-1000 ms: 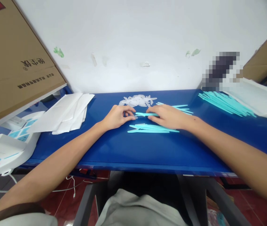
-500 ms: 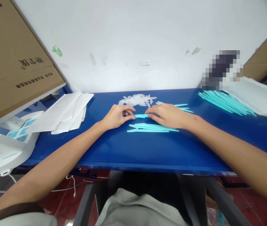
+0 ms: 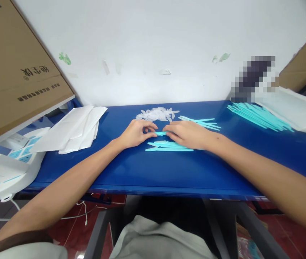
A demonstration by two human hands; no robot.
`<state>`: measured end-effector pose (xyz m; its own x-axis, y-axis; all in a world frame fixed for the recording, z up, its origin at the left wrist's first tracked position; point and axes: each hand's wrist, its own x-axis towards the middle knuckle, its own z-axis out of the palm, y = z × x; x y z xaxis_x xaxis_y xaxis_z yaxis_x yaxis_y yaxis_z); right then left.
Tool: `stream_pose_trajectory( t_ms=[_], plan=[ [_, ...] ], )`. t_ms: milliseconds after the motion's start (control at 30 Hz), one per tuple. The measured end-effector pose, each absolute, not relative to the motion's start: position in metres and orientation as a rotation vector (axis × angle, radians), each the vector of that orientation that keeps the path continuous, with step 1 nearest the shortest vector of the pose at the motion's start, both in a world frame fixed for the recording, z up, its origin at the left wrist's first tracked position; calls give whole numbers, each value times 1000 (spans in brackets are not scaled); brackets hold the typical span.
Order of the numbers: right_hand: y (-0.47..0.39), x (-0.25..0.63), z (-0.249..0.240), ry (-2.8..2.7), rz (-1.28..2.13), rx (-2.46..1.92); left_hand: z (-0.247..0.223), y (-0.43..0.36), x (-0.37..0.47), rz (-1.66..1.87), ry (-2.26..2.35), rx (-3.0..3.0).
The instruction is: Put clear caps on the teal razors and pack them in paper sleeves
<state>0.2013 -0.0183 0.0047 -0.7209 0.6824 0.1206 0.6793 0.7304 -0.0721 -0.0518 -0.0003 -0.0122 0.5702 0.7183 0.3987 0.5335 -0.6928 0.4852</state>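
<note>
Between my two hands lies a slim turquoise eyebrow razor (image 3: 161, 133), mostly covered by fingers. My left hand (image 3: 139, 133) pinches its left end with thumb and fingertips. On its other end, the fingers of my right hand (image 3: 186, 133) are closed, hiding most of the handle. Just in front of the hands several more turquoise razors (image 3: 166, 146) lie in a loose bunch, partly under my right hand. Behind the hands is a heap of small translucent white caps (image 3: 157, 114). A few turquoise razors (image 3: 204, 123) are spread beyond my right hand.
On the blue table (image 3: 147, 172), white sheets or sleeves (image 3: 74, 129) lie at left beside a white device (image 3: 21, 162). A large carton (image 3: 21, 72) leans in at left. At right are a big pile of turquoise razors (image 3: 260, 117) and a whitish plastic bag (image 3: 295, 111).
My right hand has moved slightly left, closer to my left hand, so less of the held razor shows. The left hand has shifted very slightly right.
</note>
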Motion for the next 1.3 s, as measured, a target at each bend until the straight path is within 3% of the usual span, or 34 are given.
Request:
stream_pose_trajectory(
  t_ms=[200, 467, 600, 800, 1000, 1133, 1300],
  plan=[
    [-18, 201, 5, -2702, 159, -1084, -9, -2, -50, 836, 1061, 2544],
    [-26, 200, 14, -2552, 594, -984, -3, -5, -55, 767, 1090, 2741],
    [-32, 196, 19, -2509, 697, -932, -1, -16, -44, 899, 1073, 2713],
    [-23, 206, 22, -2501, 313, -935, 7, -16, -44, 981, 1052, 2641],
    [10, 251, 24, -2424, -69, -1518, -3, 6, -69, 942, 1325, 2524],
    [22, 269, 23, -2418, -129, -1907, -8, 12, -73, 925, 1386, 2457],
    [29, 274, 17, -2430, -100, -2044, -7, 12, -70, 904, 1384, 2422]
  ],
)
